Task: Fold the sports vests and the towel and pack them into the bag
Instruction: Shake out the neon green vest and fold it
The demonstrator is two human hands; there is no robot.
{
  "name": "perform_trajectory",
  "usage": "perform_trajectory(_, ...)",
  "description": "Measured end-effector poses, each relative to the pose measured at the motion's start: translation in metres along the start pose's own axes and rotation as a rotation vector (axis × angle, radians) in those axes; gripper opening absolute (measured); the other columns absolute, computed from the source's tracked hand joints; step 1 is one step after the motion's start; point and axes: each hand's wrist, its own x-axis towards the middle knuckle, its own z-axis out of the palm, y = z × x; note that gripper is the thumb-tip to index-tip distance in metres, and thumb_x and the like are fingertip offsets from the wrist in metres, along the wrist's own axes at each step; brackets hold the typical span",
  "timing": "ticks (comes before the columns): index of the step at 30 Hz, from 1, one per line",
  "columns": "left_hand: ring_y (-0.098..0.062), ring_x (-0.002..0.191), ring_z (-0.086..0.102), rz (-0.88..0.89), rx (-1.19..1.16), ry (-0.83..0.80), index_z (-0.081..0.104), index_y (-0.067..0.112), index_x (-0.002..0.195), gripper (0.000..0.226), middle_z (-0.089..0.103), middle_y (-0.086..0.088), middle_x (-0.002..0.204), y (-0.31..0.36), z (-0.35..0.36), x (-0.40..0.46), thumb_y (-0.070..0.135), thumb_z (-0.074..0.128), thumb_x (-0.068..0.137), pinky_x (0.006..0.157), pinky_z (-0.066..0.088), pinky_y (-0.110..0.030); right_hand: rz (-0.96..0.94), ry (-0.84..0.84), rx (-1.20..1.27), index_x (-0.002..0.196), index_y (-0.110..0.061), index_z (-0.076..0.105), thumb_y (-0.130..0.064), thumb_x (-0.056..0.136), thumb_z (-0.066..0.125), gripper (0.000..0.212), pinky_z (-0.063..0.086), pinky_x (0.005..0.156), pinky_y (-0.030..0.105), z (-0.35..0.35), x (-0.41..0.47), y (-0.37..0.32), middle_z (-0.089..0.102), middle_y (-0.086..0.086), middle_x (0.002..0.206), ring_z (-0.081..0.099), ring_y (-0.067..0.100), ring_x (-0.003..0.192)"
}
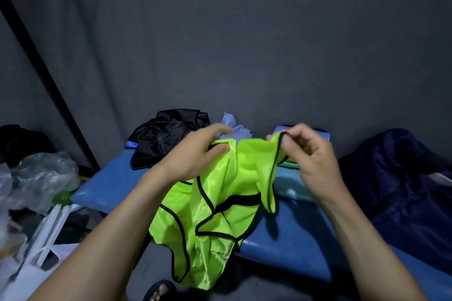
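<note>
A neon-yellow sports vest [210,222] with black trim hangs in front of me above the blue bench [293,239]. My left hand [195,154] grips its upper left edge. My right hand [310,154] pinches the black-trimmed upper right edge. The vest's lower part drapes over the bench's front edge. A black vest [163,137] lies crumpled at the back left of the bench. A pale blue cloth [234,127] shows behind my left hand. Folded green and light blue fabric [288,181] sits under my right hand. A dark navy bag [401,178] slumps at the right.
A dark curtain [220,44] hangs behind the bench. Clear plastic bags [41,176] and a white bag [44,239] crowd the floor at the left. A sandalled foot [160,292] shows at the bottom.
</note>
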Motion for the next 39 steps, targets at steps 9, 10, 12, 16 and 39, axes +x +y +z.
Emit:
perform_trajectory(9,-0.007,0.061,0.045,0.026,0.099,0.467,0.051,0.015,0.075,0.031,0.046,0.008,0.063,0.011,-0.035,-0.03,0.027,0.054,0.104,0.059,0.033,-0.023,-0.073,0.061,-0.179,0.086,-0.012,0.067,0.001,0.096,0.063,0.017,0.045,0.072,0.012,-0.012,-0.017,-0.061,0.067,-0.011,0.076,0.059,-0.001,0.073)
perform_trajectory(10,-0.008,0.056,0.037,-0.014,0.054,0.442,0.048,0.011,0.071,0.04,0.04,0.009,0.061,0.016,-0.039,-0.032,0.033,0.054,0.103,0.057,0.03,-0.029,-0.08,0.025,-0.24,0.086,-0.013,0.069,0.0,0.095,0.066,0.016,0.046,0.077,0.013,-0.013,-0.016,-0.073,0.07,-0.01,0.079,0.063,0.0,0.078)
perform_trajectory(12,-0.012,0.061,0.034,-0.096,-0.148,0.318,0.045,0.002,0.069,0.059,0.037,0.002,0.066,0.037,-0.052,-0.034,0.053,0.054,0.097,0.059,0.027,-0.033,-0.082,-0.042,-0.325,0.084,-0.013,0.073,-0.004,0.092,0.071,0.012,0.047,0.08,0.012,-0.012,-0.013,-0.101,0.073,-0.01,0.081,0.065,-0.001,0.081)
perform_trajectory(16,-0.022,0.063,0.054,-0.109,-0.607,0.209,0.067,0.004,0.081,0.047,0.058,-0.016,0.071,0.118,-0.102,-0.033,0.051,0.069,0.091,0.064,0.042,-0.037,-0.161,-0.04,-0.349,0.082,-0.008,0.075,-0.013,0.09,0.076,0.01,0.045,0.074,0.012,-0.001,0.002,-0.175,0.071,-0.01,0.075,0.062,-0.003,0.074)
perform_trajectory(39,-0.016,0.074,0.049,0.456,-0.08,-0.154,0.062,0.012,0.102,0.008,0.059,-0.005,0.082,0.184,-0.175,-0.05,0.013,0.055,0.105,0.067,0.039,-0.034,-0.213,-0.39,-0.433,0.098,-0.016,0.07,-0.024,0.102,0.062,0.012,0.042,0.069,0.043,0.034,-0.009,-0.245,0.061,0.021,0.087,0.05,0.019,0.075)
